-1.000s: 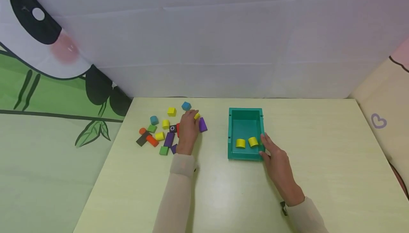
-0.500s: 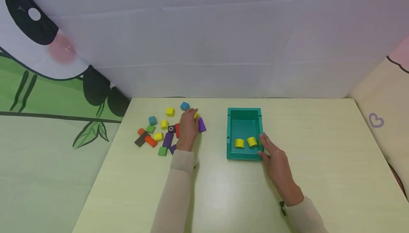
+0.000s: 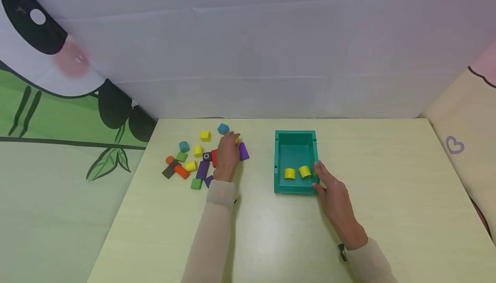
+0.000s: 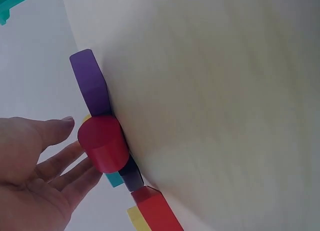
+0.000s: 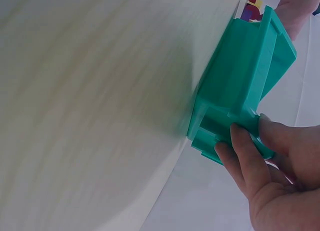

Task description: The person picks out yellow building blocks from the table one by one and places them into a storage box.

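Observation:
My left hand (image 3: 227, 156) reaches into scattered toy blocks. At its fingertips is a yellow block (image 3: 238, 140), mostly hidden. In the left wrist view, a red cylinder (image 4: 104, 145) covers part of the fingers, and the thumb (image 4: 59, 131) stands slightly apart from the yellow piece. A purple block (image 3: 243, 151) lies just right of this hand. With its thumb at the rim and its fingers against the outer wall, my right hand (image 3: 338, 203) grips the right side of a green plastic bin (image 3: 277, 162). Two yellow cylinders (image 3: 289, 174) lie inside the bin.
Left of my left hand lie several blocks, among them a yellow cube (image 3: 205, 136), a blue block (image 3: 184, 146), a dark plank (image 3: 171, 169) and a red-orange cylinder (image 3: 181, 171). A blue block (image 3: 223, 129) sits near the table's back edge, by the wall.
The whole head view shifts slightly left. Both hands stay at about the same places, the left by the yellow block and the right on the bin.

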Tool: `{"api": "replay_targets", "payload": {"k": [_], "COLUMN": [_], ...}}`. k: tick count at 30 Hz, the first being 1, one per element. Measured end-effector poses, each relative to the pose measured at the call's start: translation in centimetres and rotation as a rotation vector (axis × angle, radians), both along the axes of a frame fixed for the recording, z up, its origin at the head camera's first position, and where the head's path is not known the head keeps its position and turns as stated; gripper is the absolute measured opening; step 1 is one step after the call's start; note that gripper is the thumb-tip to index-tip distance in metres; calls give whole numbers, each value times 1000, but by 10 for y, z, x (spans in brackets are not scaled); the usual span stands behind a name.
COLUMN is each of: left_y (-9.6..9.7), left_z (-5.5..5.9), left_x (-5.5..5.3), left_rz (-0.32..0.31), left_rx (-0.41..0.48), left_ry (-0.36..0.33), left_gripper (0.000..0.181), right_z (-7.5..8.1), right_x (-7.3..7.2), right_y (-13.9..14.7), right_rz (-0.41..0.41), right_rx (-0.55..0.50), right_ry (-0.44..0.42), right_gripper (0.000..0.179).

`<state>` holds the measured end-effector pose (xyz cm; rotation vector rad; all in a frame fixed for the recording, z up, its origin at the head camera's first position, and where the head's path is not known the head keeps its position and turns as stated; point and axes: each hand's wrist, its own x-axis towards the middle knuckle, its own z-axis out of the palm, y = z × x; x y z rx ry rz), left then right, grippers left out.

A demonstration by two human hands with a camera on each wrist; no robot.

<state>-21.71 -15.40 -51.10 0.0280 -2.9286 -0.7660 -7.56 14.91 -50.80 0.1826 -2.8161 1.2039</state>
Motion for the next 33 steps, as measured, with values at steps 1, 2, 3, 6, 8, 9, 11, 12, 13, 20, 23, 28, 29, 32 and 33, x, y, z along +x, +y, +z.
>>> {"api": "replay_targets", "payload": {"k": [1,2,3,6,8,9,11,12,13,20,23,28,29,32,33], "left_y": [0,0,0,1,1,1,0,0,0,0,0,0,0,-1,-1], "left_z": [0,0,0,1,2,2,2,2,1,1,0,-1,-2,-2,-3], "left_x": [0,0,0,0,0,-1,-1,-1,-1,-3,-2,-4,-4,-5,-5], "left_rz": [0,0,0,0,1,1,1,2,2,11,13,7,4,-3,-4], "left_rx": [0,2,6,8,6,4,3,6,7,26,24,4,-3,-25,-29], "left_ry": [-5,-11,-18,-41,-55,-59,-67,-73,-77,-97,-99,-79,-74,-67,-64], "left_gripper": [33,33,33,34,35,35,35,36,36,35,34,32,32,32,32], "right_z": [0,0,0,0,0,1,1,1,1,1,0,0,0,0,0], "right_x": [0,0,0,0,0,0,1,1,1,0,0,0,0,0,0], "right_y": [0,0,0,0,0,0,0,0,0,0,0,0,0,1,1], "right_rz": [-1,-1,-1,-2,-3,-3,-4,-4,-4,-8,-10,-11,-10,-8,-7], "right_rx": [0,-1,-1,-4,-4,-4,-5,-5,-5,-6,-7,-10,-11,-10,-11], "right_ry": [0,2,2,2,0,-2,-7,-8,-6,-20,-24,-25,-26,-27,-26], "right_gripper": [70,70,70,71,71,71,71,71,71,71,71,71,71,71,71]}}
